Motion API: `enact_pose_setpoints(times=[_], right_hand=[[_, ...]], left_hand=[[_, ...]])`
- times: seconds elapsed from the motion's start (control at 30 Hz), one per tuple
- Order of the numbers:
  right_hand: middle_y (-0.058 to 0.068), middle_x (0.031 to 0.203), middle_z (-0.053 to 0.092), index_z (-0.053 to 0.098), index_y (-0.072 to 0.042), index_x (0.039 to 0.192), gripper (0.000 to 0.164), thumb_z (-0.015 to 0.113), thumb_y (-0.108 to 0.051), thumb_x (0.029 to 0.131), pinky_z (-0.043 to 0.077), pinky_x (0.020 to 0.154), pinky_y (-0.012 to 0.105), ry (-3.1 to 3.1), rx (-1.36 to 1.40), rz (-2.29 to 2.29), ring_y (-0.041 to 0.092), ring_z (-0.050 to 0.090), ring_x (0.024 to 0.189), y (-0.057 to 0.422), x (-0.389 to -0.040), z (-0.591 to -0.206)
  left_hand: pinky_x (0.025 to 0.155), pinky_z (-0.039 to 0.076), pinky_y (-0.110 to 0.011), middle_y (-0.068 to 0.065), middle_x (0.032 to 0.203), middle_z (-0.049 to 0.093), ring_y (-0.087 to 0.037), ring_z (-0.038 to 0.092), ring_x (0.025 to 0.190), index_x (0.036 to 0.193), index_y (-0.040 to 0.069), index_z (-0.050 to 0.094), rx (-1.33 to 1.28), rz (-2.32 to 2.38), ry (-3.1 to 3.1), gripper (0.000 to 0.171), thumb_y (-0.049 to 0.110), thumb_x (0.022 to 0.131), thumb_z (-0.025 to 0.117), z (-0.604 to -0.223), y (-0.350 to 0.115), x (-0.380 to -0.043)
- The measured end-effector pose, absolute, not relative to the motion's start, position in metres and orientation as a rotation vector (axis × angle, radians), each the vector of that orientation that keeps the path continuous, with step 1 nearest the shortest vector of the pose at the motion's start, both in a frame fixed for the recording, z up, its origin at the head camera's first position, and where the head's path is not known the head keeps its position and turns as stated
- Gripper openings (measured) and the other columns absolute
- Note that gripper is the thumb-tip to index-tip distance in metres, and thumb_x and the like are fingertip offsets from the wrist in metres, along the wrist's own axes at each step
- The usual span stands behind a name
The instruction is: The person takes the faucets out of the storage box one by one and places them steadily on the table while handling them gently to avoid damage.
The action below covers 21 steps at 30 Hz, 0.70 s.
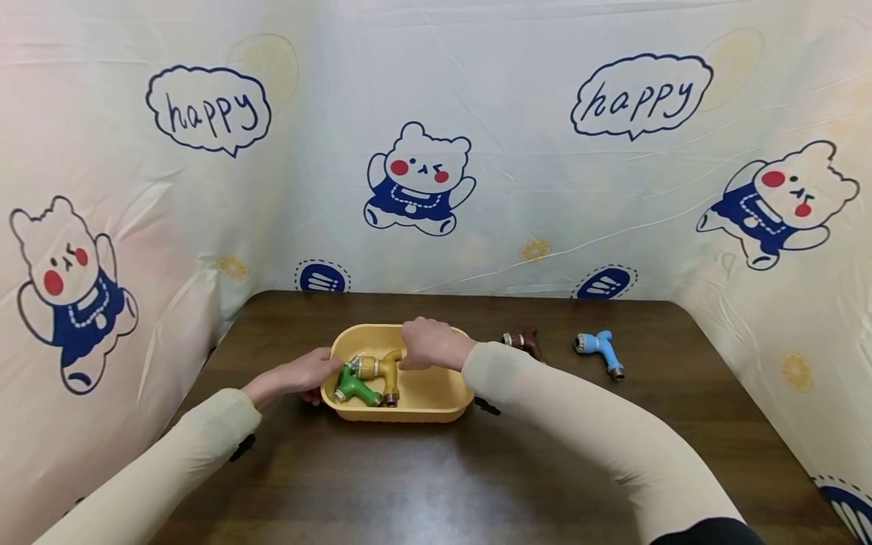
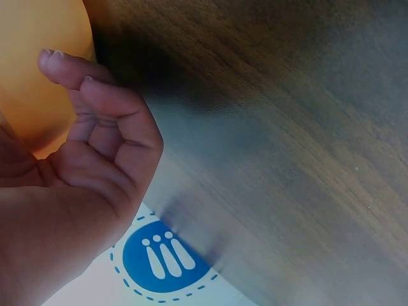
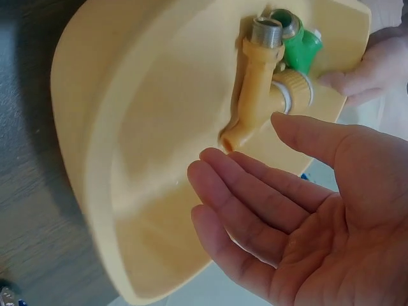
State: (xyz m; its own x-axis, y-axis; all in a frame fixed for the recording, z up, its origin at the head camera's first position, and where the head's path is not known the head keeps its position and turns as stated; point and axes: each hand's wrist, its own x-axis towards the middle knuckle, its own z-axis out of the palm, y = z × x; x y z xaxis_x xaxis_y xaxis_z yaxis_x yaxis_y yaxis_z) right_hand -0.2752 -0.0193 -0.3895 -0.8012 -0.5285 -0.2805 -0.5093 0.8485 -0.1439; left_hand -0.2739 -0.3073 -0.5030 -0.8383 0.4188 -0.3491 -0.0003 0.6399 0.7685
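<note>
A yellow plastic basin point(image 1: 409, 415) stands on the table, with a green plastic tap point(image 1: 357, 386) and a yellow plastic tap point(image 1: 389, 376) lying side by side in its left part. My left hand point(image 1: 309, 373) grips the basin's left end, its thumb side at the rim and its fingers curled against the outer wall point(image 2: 38, 95). Over the basin is my right hand point(image 1: 432, 344), just beyond the yellow tap's end. Its fingers point(image 3: 245, 210) are loosely bent in the right wrist view, palm showing, and hold nothing. A small gap separates the fingertips from the yellow tap point(image 3: 255, 95).
To the right of the basin, a dark brown tap point(image 1: 526, 342) lies partly behind the right forearm. Farther right is a blue tap point(image 1: 599, 352). The brown wooden table point(image 1: 381, 484) is enclosed at the back and sides by a printed cloth point(image 1: 518, 189).
</note>
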Motion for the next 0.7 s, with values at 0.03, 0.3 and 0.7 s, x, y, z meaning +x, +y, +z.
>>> enact_pose_setpoints(times=[0.03,0.3,0.7], right_hand=[[0.000,0.076,0.049,0.059,-0.013,0.091,0.027,0.075,-0.034,0.096,0.039,0.054,0.030,2.708,-0.791,-0.079,0.014,0.045,0.062,-0.021,-0.275,-0.391],[-0.002,0.074,0.047,0.055,-0.016,0.083,0.032,0.078,-0.036,0.094,0.037,0.053,0.027,2.698,-0.822,-0.047,0.012,0.043,0.063,-0.036,-0.271,-0.398],[-0.003,0.078,0.060,0.063,-0.015,0.088,0.029,0.079,-0.038,0.094,0.047,0.058,0.028,2.715,-0.867,-0.010,0.011,0.052,0.066,-0.055,-0.262,-0.398]], left_hand=[[0.044,0.053,-0.036,-0.011,0.073,0.070,-0.022,0.064,0.051,0.135,-0.009,0.044,0.302,1.113,2.347,0.043,0.024,0.109,0.038,-0.505,-0.308,-0.275],[0.045,0.055,-0.037,-0.012,0.074,0.071,-0.023,0.066,0.052,0.135,-0.009,0.043,0.335,1.099,2.344,0.043,0.024,0.110,0.037,-0.506,-0.310,-0.278],[0.042,0.050,-0.032,-0.009,0.069,0.068,-0.019,0.063,0.049,0.123,-0.010,0.048,0.401,1.126,2.359,0.038,0.023,0.109,0.037,-0.470,-0.294,-0.255]])
